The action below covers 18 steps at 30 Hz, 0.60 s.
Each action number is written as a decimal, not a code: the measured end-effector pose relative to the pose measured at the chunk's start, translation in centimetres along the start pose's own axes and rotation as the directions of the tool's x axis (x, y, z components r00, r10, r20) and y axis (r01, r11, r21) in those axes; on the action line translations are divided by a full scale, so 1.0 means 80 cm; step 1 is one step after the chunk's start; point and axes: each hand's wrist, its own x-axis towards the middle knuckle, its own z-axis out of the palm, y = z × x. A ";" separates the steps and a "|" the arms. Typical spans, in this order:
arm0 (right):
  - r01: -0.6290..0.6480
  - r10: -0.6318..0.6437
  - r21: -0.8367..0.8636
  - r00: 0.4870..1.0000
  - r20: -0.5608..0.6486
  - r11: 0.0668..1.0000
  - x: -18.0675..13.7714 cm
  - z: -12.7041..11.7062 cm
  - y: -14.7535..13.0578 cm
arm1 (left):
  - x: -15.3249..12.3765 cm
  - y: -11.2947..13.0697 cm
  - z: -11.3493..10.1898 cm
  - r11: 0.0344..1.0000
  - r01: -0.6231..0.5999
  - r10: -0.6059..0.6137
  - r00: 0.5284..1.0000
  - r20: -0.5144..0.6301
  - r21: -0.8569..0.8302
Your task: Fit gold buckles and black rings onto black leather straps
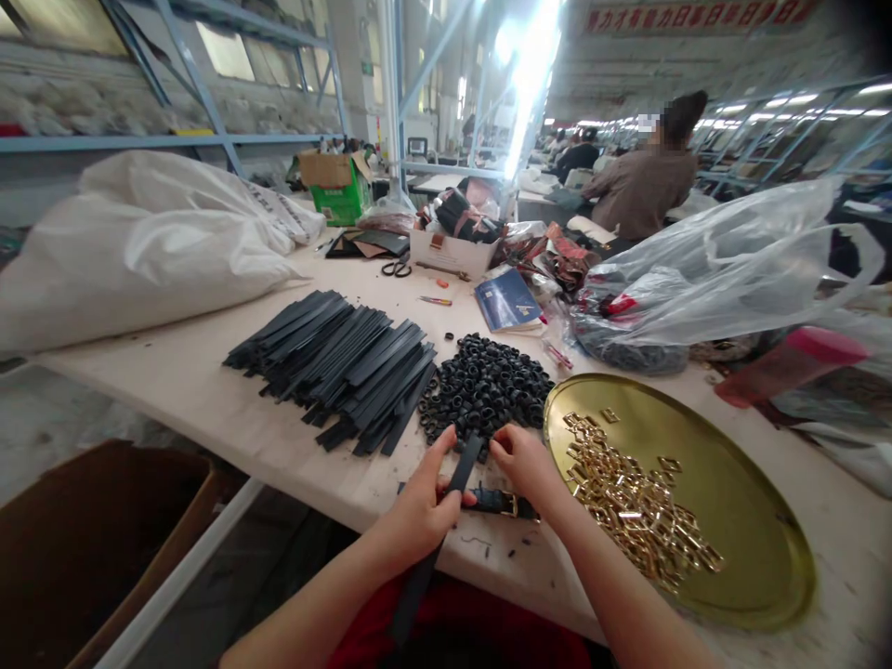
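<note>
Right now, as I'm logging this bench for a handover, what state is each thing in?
left hand, shut on the black strap
right hand, pinching that strap's upper end
black strap, tilted, lower end hanging below the table edge
loose straps, heaped flat
black loops, piled
gold buckles, heaped on the round tray
blue booklet, closed
green carton, flaps open

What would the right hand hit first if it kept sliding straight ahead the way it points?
Probably the black strap directly before the right hand, gripped by the left hand; just beyond lies the heap of black rings. Depth is unclear.
</note>
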 end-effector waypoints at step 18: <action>-0.349 0.278 0.908 0.918 0.282 0.233 -0.088 -0.050 -0.032 | -0.017 0.037 0.030 0.903 0.354 -0.303 0.926 0.225 -0.244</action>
